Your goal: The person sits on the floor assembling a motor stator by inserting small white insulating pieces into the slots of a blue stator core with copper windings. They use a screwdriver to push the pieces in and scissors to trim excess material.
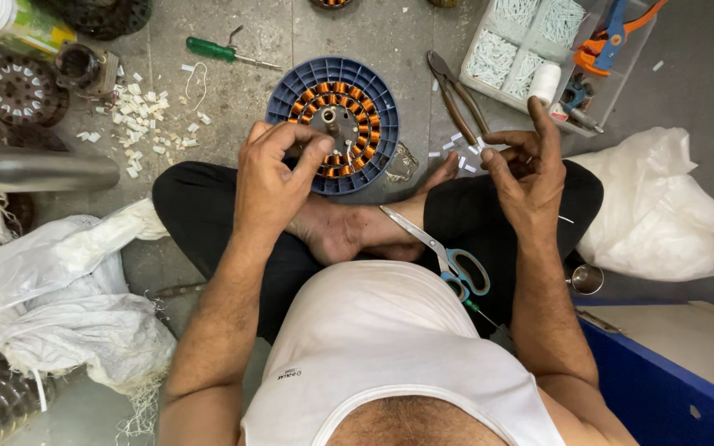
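Note:
A round blue stator (334, 120) with copper wire coils lies on the floor in front of my crossed legs. My left hand (276, 177) hovers over its near edge with fingertips pinched together, seemingly on a thin wire I can barely see. My right hand (527, 169) is raised to the right, thumb and fingers curled around a small white strip. Scissors (444, 252) with blue handles rest on my right leg.
Pliers (454, 95) lie beside a clear tray (539, 49) of white strips and tools. A green screwdriver (221, 52) and scattered white scraps (142, 116) lie at the left. White sacks (68, 297) flank my legs. A blue box edge (663, 388) sits at lower right.

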